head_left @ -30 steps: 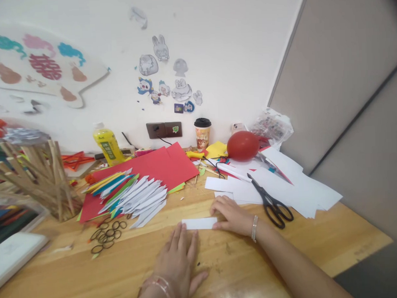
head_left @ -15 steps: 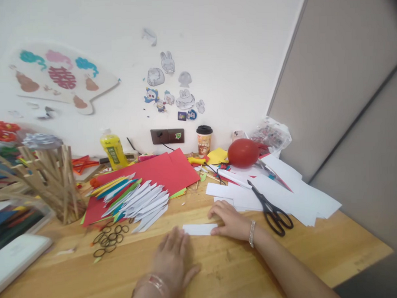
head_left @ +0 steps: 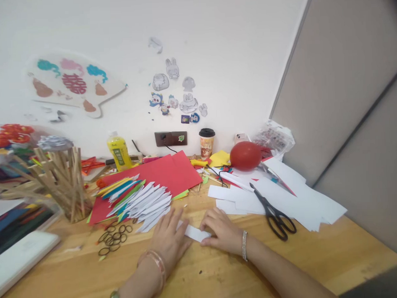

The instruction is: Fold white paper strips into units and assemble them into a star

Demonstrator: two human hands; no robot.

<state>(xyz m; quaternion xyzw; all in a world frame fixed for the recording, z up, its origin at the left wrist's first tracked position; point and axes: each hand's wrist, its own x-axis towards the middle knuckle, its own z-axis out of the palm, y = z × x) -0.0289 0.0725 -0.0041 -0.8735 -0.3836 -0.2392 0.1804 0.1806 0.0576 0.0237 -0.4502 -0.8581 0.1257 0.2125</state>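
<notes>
A folded white paper strip (head_left: 194, 233) lies slantwise on the table between my hands. My left hand (head_left: 169, 237) rests flat over its left end, fingers stretched out and thumb tucked close to the strip. That end is partly hidden beneath the hand. My right hand (head_left: 221, 231) pinches the right end between thumb and curled fingers. Several folded white paper pieces (head_left: 148, 205) lie in a row beyond my left hand, beside yellow, blue and green ones (head_left: 120, 188).
Black-handled scissors (head_left: 274, 216) lie on white paper sheets (head_left: 304, 202) at the right. Black rubber rings (head_left: 113, 239) sit left of my hands. Red paper (head_left: 183, 171), a red balloon (head_left: 245, 156), a lidded cup (head_left: 207, 144), a yellow bottle (head_left: 119, 152) and wooden sticks (head_left: 64, 184) stand or lie farther back.
The strip has turned from nearly level to slanting down to the right. My left hand has moved forward onto its left end; my right hand has shifted slightly left and nearer me.
</notes>
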